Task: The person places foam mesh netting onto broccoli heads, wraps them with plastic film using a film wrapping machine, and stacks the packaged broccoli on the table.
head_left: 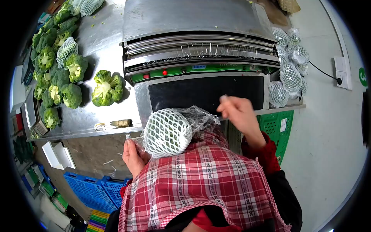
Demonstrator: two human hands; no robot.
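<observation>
A broccoli head in a white foam net (pixel 167 133) rests against the checked apron at the table's front edge, with clear plastic film (pixel 199 119) bunched at its right side. My left hand (pixel 134 156) is at the left of the netted head, its fingers pinched on a bit of the film. To the right, my right hand (pixel 239 114) is raised over the front of the black plate (pixel 208 92), fingers curled together; whether they hold film is too small to make out. Behind the plate stands the wrapping machine (pixel 199 38) with its rollers.
Loose broccoli (pixel 71 94) is piled at the left, with one head (pixel 106 89) nearer the machine. A wooden-handled knife (pixel 121 123) lies by the front edge. Wrapped netted heads (pixel 290 77) are stacked at the right, above a green crate (pixel 278 125). Blue pallets (pixel 91 189) stand below left.
</observation>
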